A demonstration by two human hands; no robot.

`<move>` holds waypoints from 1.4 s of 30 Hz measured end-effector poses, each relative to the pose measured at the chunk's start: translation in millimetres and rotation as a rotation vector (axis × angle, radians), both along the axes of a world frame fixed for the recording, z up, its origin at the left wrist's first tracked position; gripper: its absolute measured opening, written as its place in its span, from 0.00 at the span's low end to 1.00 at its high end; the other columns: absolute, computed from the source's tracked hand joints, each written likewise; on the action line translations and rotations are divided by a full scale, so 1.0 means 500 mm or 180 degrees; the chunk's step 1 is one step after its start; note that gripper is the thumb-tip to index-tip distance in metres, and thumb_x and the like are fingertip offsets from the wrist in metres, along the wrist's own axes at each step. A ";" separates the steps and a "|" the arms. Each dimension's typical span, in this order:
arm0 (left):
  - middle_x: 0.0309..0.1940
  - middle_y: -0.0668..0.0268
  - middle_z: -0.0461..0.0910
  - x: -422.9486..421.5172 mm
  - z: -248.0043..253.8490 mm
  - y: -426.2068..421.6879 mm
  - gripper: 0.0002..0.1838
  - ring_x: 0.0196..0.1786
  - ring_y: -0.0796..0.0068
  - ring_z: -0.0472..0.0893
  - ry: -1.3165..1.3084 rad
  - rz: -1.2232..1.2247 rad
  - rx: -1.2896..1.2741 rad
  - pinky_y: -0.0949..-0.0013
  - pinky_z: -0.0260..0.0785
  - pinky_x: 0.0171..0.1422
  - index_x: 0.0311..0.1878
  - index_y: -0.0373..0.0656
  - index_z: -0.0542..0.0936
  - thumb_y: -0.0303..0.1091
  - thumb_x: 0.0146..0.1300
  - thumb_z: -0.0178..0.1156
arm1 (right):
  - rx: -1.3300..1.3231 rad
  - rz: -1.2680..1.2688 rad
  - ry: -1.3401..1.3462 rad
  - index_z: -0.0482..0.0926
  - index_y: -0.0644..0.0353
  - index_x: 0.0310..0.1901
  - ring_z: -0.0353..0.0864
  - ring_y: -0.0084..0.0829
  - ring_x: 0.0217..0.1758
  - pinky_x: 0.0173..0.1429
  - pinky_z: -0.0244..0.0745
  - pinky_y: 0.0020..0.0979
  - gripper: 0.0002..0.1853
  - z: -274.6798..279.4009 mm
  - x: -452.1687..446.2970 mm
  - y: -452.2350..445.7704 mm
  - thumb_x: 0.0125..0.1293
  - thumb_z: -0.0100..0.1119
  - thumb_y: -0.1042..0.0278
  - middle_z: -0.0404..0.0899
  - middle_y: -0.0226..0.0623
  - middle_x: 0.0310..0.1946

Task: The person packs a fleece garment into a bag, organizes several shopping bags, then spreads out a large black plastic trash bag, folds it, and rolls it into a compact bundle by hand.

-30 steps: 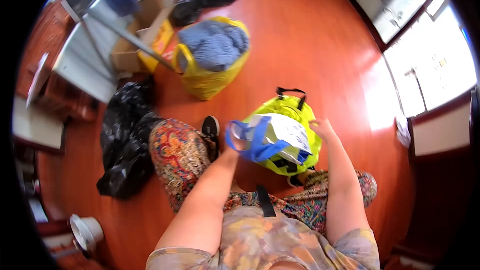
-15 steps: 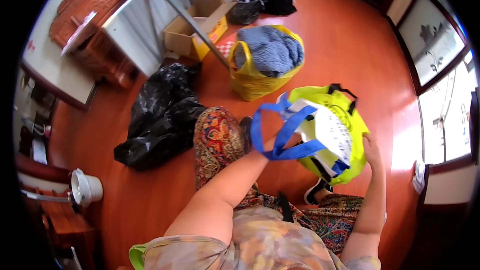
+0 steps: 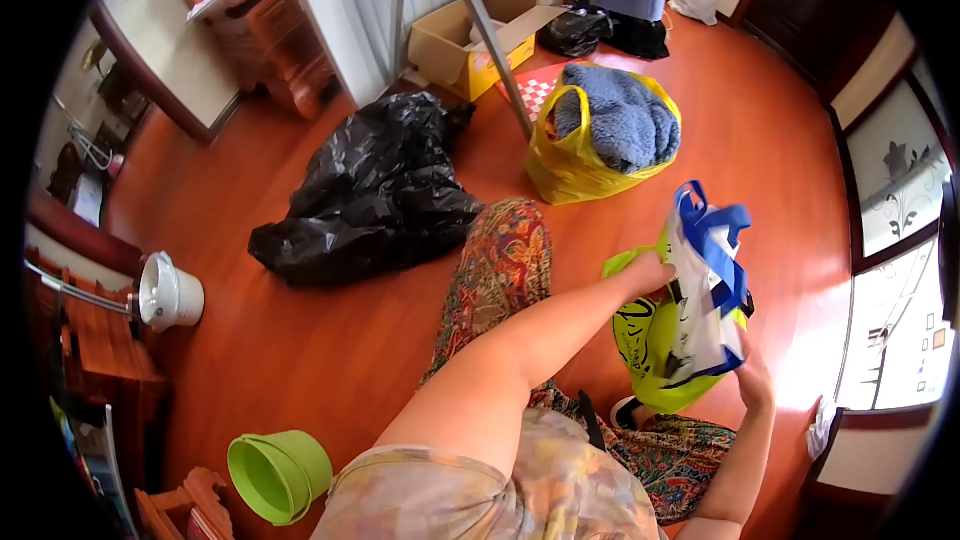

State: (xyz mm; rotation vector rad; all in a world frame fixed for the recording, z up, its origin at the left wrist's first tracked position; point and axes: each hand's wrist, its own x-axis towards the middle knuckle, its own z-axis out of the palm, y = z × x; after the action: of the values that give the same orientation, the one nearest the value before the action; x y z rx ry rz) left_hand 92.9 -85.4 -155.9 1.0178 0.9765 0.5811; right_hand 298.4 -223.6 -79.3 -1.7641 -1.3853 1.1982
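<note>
A lime-green bag [image 3: 650, 380] with dark lettering hangs low in front of my knees. A white bag [image 3: 700, 325] with blue straps [image 3: 725, 250] stands out of its mouth, partly inside it. My left hand [image 3: 652, 275] is closed at the lime bag's upper left rim, beside the white bag. My right hand [image 3: 755, 380] is closed at the lower right, by the white bag's blue edge; its fingertips are partly hidden.
A yellow plastic bag [image 3: 565, 175] holding a grey-blue fleece [image 3: 625, 120] stands ahead. A crumpled black plastic bag [image 3: 375, 195] lies left. Also around are a cardboard box [image 3: 440, 50], metal pole [image 3: 485, 30], white bucket [image 3: 170, 290] and green bucket [image 3: 300, 460].
My left hand has come out from behind the blue straps to the lime bag's rim. The white bag has turned more upright, and my right hand is lower. The view has shifted left.
</note>
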 end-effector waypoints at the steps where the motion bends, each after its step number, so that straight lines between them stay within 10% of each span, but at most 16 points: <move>1: 0.21 0.63 0.76 -0.006 0.015 -0.009 0.13 0.20 0.71 0.76 0.0100 -0.0168 -0.0263 0.73 0.68 0.22 0.32 0.39 0.75 0.40 0.52 0.50 | 0.0143 0.0306 0.0387 0.56 0.66 0.57 0.55 0.33 0.60 0.59 0.53 0.28 0.35 0.007 -0.030 -0.010 0.50 0.57 0.60 0.60 0.44 0.55; 3: 0.16 0.59 0.73 0.010 0.017 -0.033 0.14 0.16 0.69 0.73 -0.0024 -0.0276 -0.0326 0.71 0.65 0.18 0.27 0.31 0.74 0.36 0.52 0.48 | 0.0037 0.0504 0.0505 0.46 0.67 0.60 0.45 0.38 0.64 0.65 0.44 0.31 0.51 -0.014 -0.067 -0.009 0.38 0.66 0.55 0.47 0.48 0.60; 9: 0.18 0.64 0.72 0.056 -0.033 -0.106 0.10 0.18 0.74 0.71 -0.1316 -0.0026 0.0148 0.72 0.62 0.21 0.26 0.35 0.73 0.34 0.49 0.51 | 0.0636 0.0181 -0.1609 0.46 0.67 0.58 0.52 0.49 0.59 0.61 0.51 0.39 0.55 -0.068 -0.199 0.004 0.26 0.70 0.62 0.56 0.51 0.53; 14: 0.21 0.67 0.72 -0.006 0.074 -0.091 0.07 0.24 0.78 0.70 -0.1083 -0.0948 0.1232 0.73 0.62 0.26 0.26 0.38 0.73 0.31 0.46 0.53 | 0.1515 -0.0488 -0.2304 0.71 0.59 0.35 0.72 0.46 0.36 0.38 0.67 0.40 0.14 -0.097 -0.194 0.016 0.43 0.57 0.69 0.73 0.44 0.32; 16: 0.23 0.68 0.72 -0.021 0.099 -0.075 0.06 0.26 0.79 0.70 -0.0969 -0.1248 0.1664 0.73 0.62 0.29 0.26 0.39 0.73 0.30 0.44 0.53 | 0.1385 -0.0554 -0.1986 0.71 0.60 0.39 0.74 0.44 0.34 0.36 0.69 0.36 0.16 -0.127 -0.149 0.026 0.45 0.55 0.72 0.75 0.44 0.30; 19: 0.28 0.62 0.75 -0.014 0.049 -0.037 0.10 0.34 0.72 0.74 -0.3004 -0.1036 -0.1335 0.72 0.65 0.39 0.34 0.37 0.75 0.28 0.47 0.50 | 0.1358 -0.0977 -0.1137 0.74 0.64 0.37 0.77 0.29 0.33 0.37 0.68 0.27 0.14 -0.118 -0.120 0.051 0.44 0.50 0.79 0.77 0.44 0.29; 21: 0.32 0.54 0.75 -0.079 0.093 -0.019 0.11 0.38 0.62 0.74 0.0675 -0.1091 0.2121 0.67 0.66 0.42 0.35 0.36 0.75 0.28 0.50 0.47 | 0.1425 -0.1136 -0.1446 0.72 0.66 0.39 0.76 0.31 0.33 0.39 0.69 0.30 0.18 -0.095 -0.093 0.071 0.40 0.53 0.79 0.77 0.40 0.28; 23: 0.32 0.51 0.74 -0.143 0.106 -0.004 0.11 0.38 0.57 0.74 0.0572 -0.1010 0.2792 0.64 0.66 0.41 0.35 0.36 0.74 0.28 0.51 0.46 | 0.1625 -0.1168 -0.1489 0.72 0.65 0.39 0.76 0.33 0.33 0.39 0.69 0.30 0.19 -0.113 -0.020 0.094 0.39 0.54 0.78 0.77 0.41 0.29; 32: 0.30 0.58 0.75 -0.249 0.137 0.003 0.07 0.34 0.61 0.74 0.0462 -0.0072 0.2770 0.65 0.67 0.39 0.32 0.39 0.74 0.29 0.52 0.49 | 0.1372 -0.1611 -0.3032 0.76 0.59 0.34 0.74 0.48 0.36 0.39 0.69 0.39 0.13 0.028 0.051 0.355 0.44 0.51 0.70 0.75 0.50 0.30; 36: 0.30 0.60 0.74 -0.249 0.133 0.014 0.06 0.35 0.61 0.74 0.0593 -0.0101 0.2883 0.64 0.66 0.39 0.32 0.39 0.73 0.28 0.51 0.48 | 0.2104 -0.0773 -0.1889 0.58 0.62 0.56 0.64 0.43 0.54 0.55 0.59 0.34 0.37 0.072 0.029 0.556 0.43 0.62 0.60 0.66 0.48 0.49; 37: 0.30 0.60 0.74 -0.249 0.135 0.015 0.06 0.35 0.61 0.74 0.0600 -0.0079 0.2874 0.64 0.66 0.39 0.32 0.39 0.73 0.28 0.51 0.48 | 0.2055 -0.0908 -0.2729 0.57 0.65 0.55 0.57 0.44 0.58 0.59 0.54 0.35 0.39 0.110 -0.040 0.571 0.43 0.63 0.59 0.60 0.50 0.53; 39: 0.30 0.60 0.73 -0.250 0.139 0.019 0.07 0.35 0.60 0.73 0.0633 0.0055 0.3036 0.65 0.66 0.39 0.33 0.40 0.73 0.28 0.51 0.49 | 0.3025 -0.0409 -0.2504 0.59 0.64 0.54 0.58 0.40 0.58 0.59 0.53 0.33 0.32 0.156 -0.165 0.570 0.48 0.60 0.62 0.61 0.48 0.53; 42: 0.30 0.63 0.74 -0.265 0.159 0.020 0.07 0.35 0.66 0.74 0.0285 0.0285 0.2946 0.69 0.67 0.40 0.35 0.40 0.73 0.28 0.53 0.49 | 0.2073 0.0639 -0.0714 0.66 0.67 0.49 0.71 0.29 0.44 0.50 0.63 0.26 0.18 0.224 -0.353 0.468 0.57 0.49 0.70 0.68 0.41 0.46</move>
State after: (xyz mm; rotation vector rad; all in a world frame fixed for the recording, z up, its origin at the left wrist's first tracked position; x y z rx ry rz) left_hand -39.6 -75.6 -76.6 1.8294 0.8276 1.1174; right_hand 121.9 10.6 32.6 -1.3369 -1.8547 0.5394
